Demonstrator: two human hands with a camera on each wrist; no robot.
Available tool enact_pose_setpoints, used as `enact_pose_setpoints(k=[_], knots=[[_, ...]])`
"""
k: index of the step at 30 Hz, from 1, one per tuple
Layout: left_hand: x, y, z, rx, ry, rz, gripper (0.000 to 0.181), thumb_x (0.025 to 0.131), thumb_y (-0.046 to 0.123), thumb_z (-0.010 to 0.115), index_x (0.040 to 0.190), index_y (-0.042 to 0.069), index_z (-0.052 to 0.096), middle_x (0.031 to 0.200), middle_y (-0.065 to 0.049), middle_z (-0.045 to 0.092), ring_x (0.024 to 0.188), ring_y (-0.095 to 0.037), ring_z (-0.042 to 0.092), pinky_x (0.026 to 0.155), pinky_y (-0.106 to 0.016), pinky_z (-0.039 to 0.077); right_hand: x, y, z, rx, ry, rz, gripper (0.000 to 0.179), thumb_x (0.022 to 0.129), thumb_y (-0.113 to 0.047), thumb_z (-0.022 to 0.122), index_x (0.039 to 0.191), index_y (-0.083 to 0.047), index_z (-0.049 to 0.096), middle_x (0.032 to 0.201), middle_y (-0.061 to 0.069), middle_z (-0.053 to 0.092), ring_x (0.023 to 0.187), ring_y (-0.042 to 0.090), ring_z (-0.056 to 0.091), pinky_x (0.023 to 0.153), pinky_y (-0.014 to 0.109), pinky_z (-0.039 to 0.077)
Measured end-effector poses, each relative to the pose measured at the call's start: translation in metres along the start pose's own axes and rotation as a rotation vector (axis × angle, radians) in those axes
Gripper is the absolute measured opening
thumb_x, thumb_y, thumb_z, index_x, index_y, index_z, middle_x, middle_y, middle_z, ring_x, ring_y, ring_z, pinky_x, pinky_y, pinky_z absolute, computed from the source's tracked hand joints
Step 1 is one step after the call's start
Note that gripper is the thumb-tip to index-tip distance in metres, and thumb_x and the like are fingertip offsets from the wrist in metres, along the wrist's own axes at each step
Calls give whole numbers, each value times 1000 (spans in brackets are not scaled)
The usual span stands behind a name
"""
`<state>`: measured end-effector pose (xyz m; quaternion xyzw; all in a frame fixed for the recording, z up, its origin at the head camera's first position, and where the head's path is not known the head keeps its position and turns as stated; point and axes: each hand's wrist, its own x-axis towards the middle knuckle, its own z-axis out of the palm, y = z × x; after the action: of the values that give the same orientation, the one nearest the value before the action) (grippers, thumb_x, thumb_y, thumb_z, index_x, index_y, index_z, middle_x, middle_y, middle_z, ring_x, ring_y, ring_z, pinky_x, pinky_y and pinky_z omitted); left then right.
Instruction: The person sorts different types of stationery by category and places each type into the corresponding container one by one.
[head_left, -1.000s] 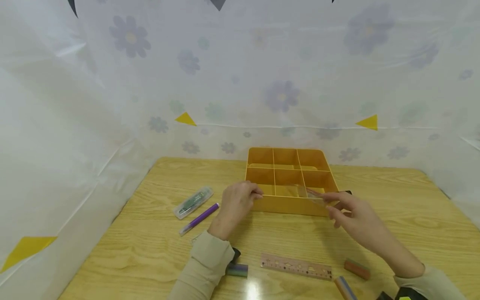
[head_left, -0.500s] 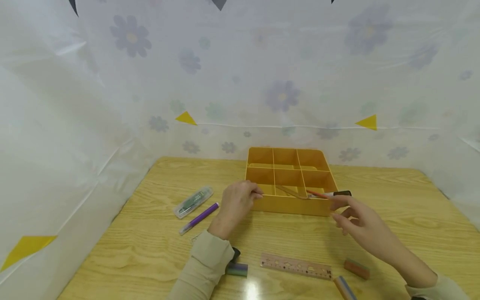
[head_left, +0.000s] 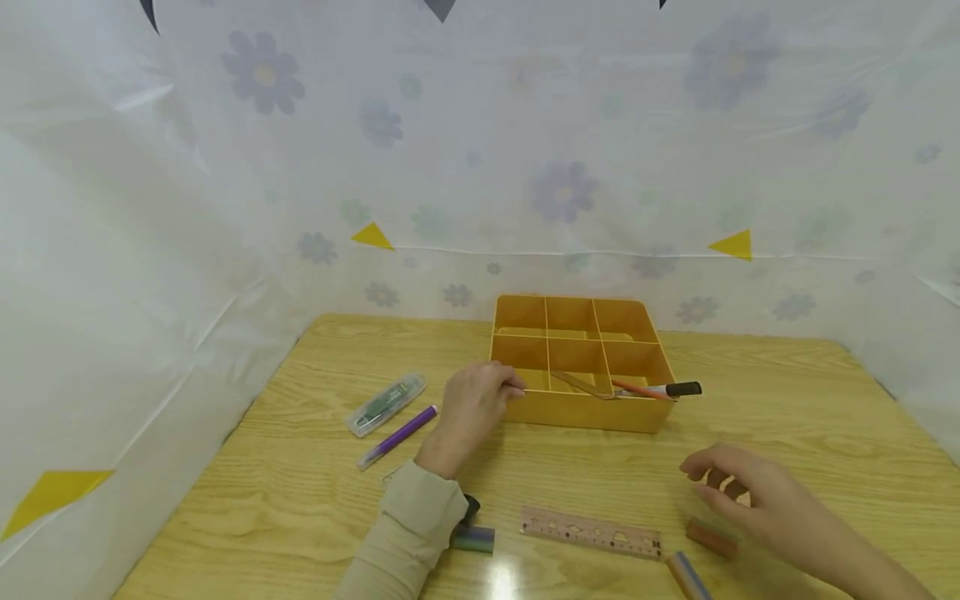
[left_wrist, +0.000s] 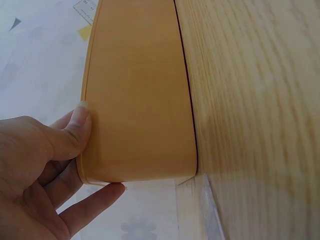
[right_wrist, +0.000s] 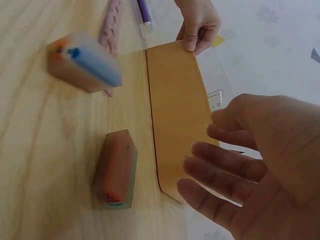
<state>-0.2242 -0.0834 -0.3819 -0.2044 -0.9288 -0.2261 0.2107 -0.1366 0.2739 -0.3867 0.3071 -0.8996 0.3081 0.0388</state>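
My L fingers (left_wrist: 95, 206) pinch orange organizer (head_left: 581, 411) by its front-L rim; my R fingers (right_wrist: 225, 157), relaxed & empty, hover nr reddish block (head_left: 711, 538) on table (head_left: 787, 400).

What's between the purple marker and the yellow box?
In the head view, the left hand, gripping the yellow box, lies between it and the purple marker.

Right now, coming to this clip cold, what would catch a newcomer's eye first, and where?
Most likely the orange divided box at the far side of the wooden table, gripped near its left front corner by the left hand. A black-capped pen juts out past the box's right front corner. A bright purple pen lies left of that hand.
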Motion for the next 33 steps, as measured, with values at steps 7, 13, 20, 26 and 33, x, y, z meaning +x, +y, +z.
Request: enact_pose_setpoints(k=[7,13,20,26,33], knots=[[-1,0,-1,3,9,5,12,91,26,71,85,19,79,83,6,75,72,-11,70,65,-24,57,-14,10,9,-27,-160,-50,22,94,-8,67,113,-18,64,106,-3,62,86,-7,53,61,21,50],[-1,0,0,13,13,6,13,92,26,70,85,19,79,83,6,76,72,-12,70,65,-24,57,-19,12,16,-30,-236,-85,21,92,-10,70,107,-23,66,104,-7,58,89,-8,52,64,20,52],[0,0,1,14,18,11,11,91,25,71,85,19,79,83,5,76,72,-12,70,65,-25,57,-22,17,23,-31,-239,-162,32,86,1,72,108,-21,68,104,-10,59,90,-7,53,64,20,51],[0,1,1,7,8,5,12,92,24,71,86,19,79,83,5,75,73,-12,70,66,-25,58,-22,19,28,-66,-157,-249,40,81,9,73,106,-21,68,101,-10,58,88,-6,53,62,19,49],[-1,2,1,7,19,15,11,91,24,71,85,19,79,83,5,75,72,-12,70,65,-25,57,-18,12,30,-88,-101,-265,38,84,8,71,102,-25,66,96,-15,55,83,-8,49,61,14,46]])
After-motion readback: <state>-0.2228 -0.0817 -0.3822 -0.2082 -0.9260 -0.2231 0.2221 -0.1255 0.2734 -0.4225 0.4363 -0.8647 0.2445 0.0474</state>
